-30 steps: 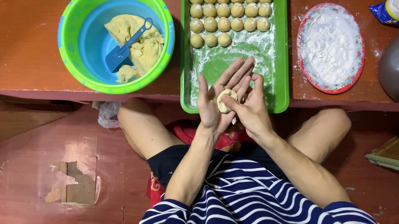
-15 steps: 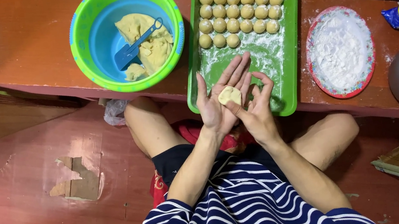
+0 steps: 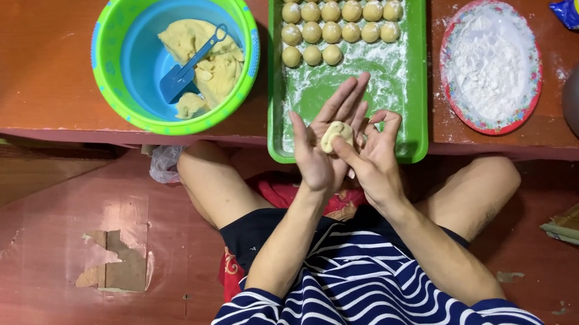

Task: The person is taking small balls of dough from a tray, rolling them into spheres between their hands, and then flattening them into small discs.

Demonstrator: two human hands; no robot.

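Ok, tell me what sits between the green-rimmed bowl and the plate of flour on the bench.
In the head view, the green tray with dough balls lies between the bowl and the plate of flour.
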